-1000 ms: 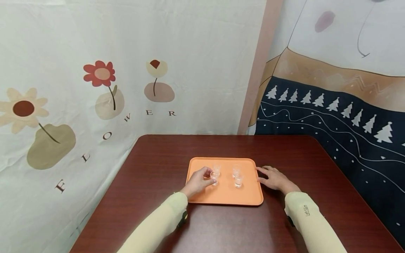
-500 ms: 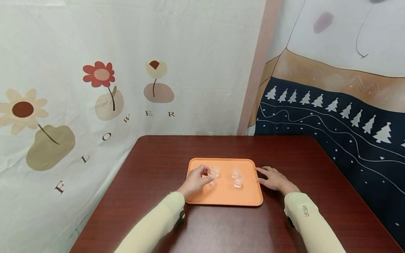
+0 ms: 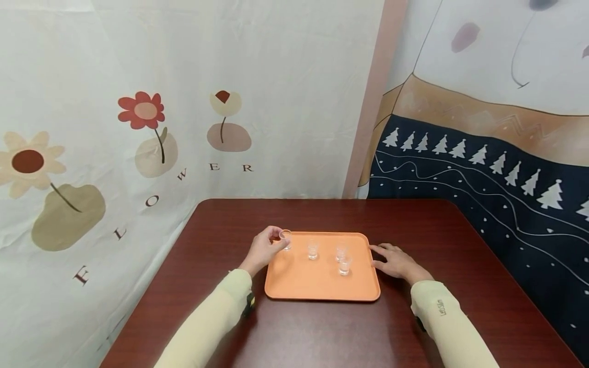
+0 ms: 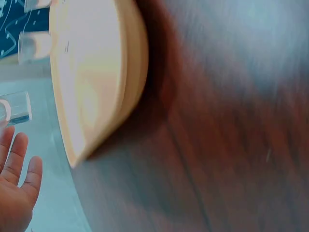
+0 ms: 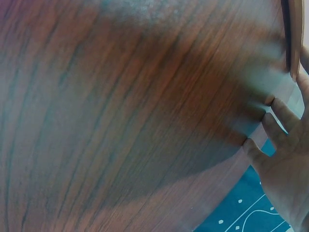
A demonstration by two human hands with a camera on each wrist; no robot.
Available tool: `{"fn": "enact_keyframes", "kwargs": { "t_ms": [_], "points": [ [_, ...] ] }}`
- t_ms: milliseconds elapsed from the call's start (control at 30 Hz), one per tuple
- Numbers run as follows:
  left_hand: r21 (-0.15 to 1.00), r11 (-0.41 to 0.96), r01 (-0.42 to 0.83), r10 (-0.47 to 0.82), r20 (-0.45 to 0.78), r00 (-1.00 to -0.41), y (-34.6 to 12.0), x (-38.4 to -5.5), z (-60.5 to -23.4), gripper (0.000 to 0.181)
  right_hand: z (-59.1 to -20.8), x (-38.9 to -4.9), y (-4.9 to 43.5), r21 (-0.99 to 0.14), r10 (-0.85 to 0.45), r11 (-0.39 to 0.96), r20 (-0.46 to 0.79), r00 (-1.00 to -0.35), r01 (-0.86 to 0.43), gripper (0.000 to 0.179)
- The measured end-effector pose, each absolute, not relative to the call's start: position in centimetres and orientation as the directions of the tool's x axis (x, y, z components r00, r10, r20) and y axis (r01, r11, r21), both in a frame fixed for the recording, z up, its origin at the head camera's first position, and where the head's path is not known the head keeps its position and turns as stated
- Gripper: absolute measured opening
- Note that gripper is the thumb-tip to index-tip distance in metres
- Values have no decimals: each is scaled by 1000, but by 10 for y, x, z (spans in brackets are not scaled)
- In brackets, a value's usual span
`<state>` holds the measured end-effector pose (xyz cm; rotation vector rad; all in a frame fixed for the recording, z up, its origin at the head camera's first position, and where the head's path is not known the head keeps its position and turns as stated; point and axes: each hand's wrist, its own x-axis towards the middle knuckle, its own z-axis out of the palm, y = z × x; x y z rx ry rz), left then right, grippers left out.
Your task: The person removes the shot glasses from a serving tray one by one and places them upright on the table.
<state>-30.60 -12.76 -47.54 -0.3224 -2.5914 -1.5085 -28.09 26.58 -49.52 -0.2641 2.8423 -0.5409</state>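
In the head view, my left hand (image 3: 265,249) pinches a small clear shot glass (image 3: 287,241) by its rim over the far left corner of an orange tray (image 3: 303,289). The left wrist view shows that glass (image 4: 17,108) raised off the tray, its base clear of the surface. Three more shot glasses stand on the tray: one glass (image 3: 313,251) left of centre, and a far glass (image 3: 340,253) and a near glass (image 3: 344,266) close together to the right. My right hand (image 3: 397,262) rests by the tray's right edge, fingers spread and fingertips at the rim.
The tray lies on a dark red-brown wooden table (image 3: 322,332). Behind the table hangs a white cloth (image 3: 285,102) with printed flowers and letters. A dark blue cloth (image 3: 460,189) with printed white trees hangs to the right.
My left hand has moved left and away from me with the pinched glass, from beside the left-hand glass to the tray's far left corner. My right hand has stayed at the tray's edge.
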Motion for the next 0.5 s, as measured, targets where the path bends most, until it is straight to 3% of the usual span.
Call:
{"fn": "enact_keyframes", "kwargs": {
  "t_ms": [500],
  "points": [
    [844,523,119,-83,190,-978,-186,-331,-481,36,-495,-281,263,-378,-201,919,-203,-958,-113,63]
  ]
}}
